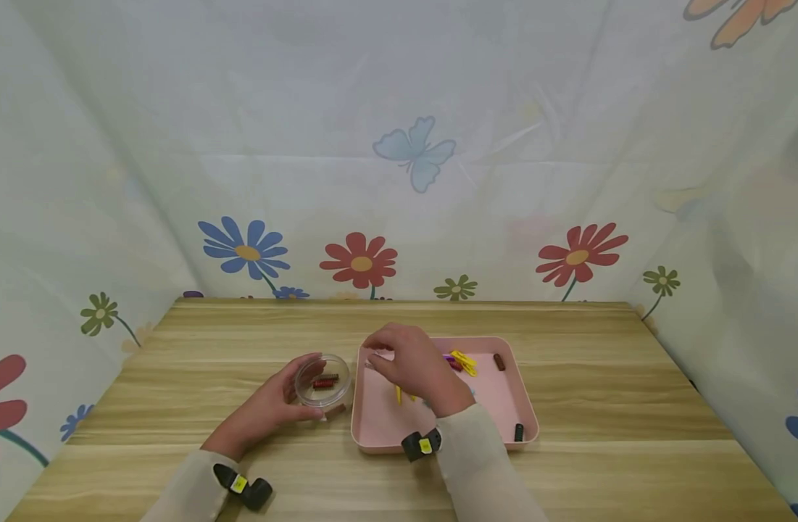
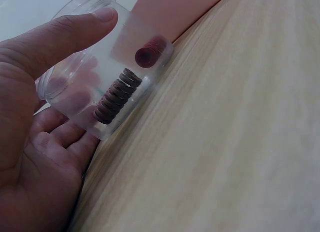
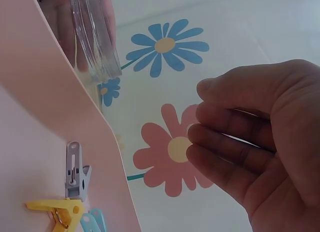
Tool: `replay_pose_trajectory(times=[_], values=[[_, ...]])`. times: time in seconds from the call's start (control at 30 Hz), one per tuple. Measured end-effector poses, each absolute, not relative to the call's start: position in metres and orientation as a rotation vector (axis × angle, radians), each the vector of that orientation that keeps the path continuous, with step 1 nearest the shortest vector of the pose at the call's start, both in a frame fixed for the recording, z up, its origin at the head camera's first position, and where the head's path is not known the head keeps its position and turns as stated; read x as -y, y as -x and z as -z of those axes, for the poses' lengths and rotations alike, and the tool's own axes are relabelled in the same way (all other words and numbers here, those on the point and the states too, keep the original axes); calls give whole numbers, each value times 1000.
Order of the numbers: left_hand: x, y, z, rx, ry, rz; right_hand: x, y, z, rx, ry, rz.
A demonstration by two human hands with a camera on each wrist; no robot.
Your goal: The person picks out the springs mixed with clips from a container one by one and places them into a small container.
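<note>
My left hand (image 1: 284,395) holds a clear plastic jar (image 2: 117,46), its thumb along one side and fingers round the other. The jar's mouth faces up in the head view. Inside lie a brown coil spring (image 2: 117,96) and a red coil spring (image 2: 151,51). Over the left part of a pink tray (image 1: 374,444) hovers my right hand (image 1: 408,362), its fingers loosely bent and nothing between them in the right wrist view. Beneath it in the tray are a grey clothespin (image 3: 74,172), a yellow clothespin (image 3: 62,212) and a light blue clothespin (image 3: 94,221).
More yellow clothespins (image 1: 464,362) lie toward the tray's back. A brown spring (image 1: 499,362) is near its back right corner, and a dark spring (image 1: 519,433) near the front right. The tray stands on a wooden table (image 1: 601,406), with a flowered curtain (image 1: 490,210) behind.
</note>
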State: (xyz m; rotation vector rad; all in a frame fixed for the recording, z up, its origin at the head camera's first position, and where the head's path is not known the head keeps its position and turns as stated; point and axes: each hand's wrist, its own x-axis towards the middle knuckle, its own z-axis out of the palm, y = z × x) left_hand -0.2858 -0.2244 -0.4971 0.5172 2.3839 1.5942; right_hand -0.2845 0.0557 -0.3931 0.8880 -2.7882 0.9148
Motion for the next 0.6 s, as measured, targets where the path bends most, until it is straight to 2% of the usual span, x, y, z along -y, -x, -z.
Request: replay_pose_trajectory(times=[0.6], values=[[224, 288, 500, -2389, -449, -1577, -74, 289, 394, 2774, -742, -946]])
